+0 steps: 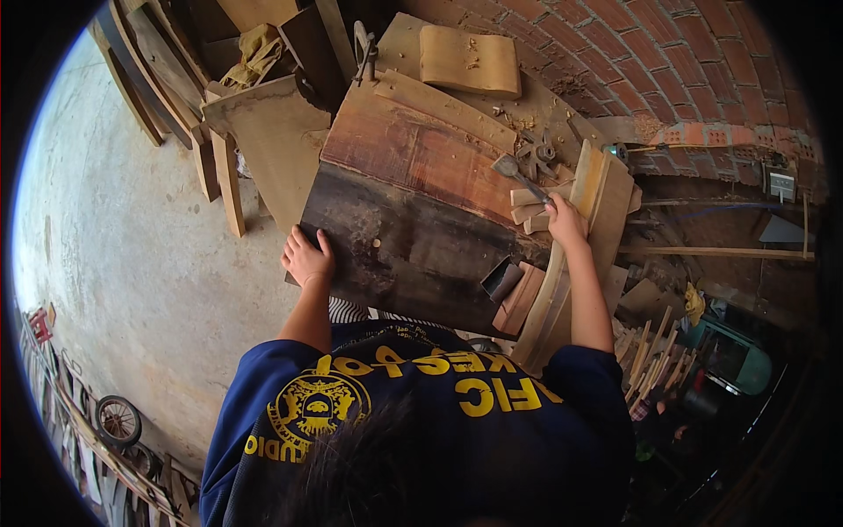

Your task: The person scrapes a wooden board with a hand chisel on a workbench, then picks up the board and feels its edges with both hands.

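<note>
My right hand [566, 221] is closed round the dark handle of a flat-headed tool that looks like a brush [507, 166]. Its pale, broad head points away to the left, above the reddish part of the worktop [413, 156]. My left hand [309, 258] lies with fingers apart on the left edge of a dark, stained board [395, 237]; it holds nothing. Near the board's right end, a dark curved piece [501, 279] sits beside a reddish-brown wood block [520, 299]. Several small wood pieces [530, 211] are stacked just left of my right hand.
A thick curved wood block [470, 61] lies at the back among shavings, with a clamp [365, 54] to its left. A spoked metal part [536, 156] rests behind the brush. Long wooden strips [590, 198] flank the right side. Planks [224, 171] stand left; a brick wall [650, 53] rises behind.
</note>
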Demonstrator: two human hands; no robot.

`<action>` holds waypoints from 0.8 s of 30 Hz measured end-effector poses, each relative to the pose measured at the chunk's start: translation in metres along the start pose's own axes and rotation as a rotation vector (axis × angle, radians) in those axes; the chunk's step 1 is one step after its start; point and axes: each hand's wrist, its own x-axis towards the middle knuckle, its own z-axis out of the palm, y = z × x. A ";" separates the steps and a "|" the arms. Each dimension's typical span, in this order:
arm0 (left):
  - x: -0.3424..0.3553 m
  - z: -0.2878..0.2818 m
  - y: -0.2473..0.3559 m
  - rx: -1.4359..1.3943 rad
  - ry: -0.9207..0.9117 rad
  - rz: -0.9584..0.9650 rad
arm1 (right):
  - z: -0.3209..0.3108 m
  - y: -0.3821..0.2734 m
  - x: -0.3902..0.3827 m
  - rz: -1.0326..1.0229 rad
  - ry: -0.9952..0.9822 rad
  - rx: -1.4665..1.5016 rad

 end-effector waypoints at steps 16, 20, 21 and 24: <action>0.001 -0.005 0.002 -0.016 -0.031 -0.028 | 0.001 -0.091 0.077 -0.349 0.069 0.013; 0.000 -0.007 0.002 -0.042 -0.053 -0.036 | 0.001 -0.121 0.090 -0.419 0.105 0.060; 0.000 -0.007 0.002 -0.051 -0.048 -0.024 | 0.000 -0.128 0.094 -0.432 0.101 0.065; 0.001 -0.010 0.002 -0.058 -0.070 -0.032 | -0.002 -0.150 0.104 -0.445 0.074 0.027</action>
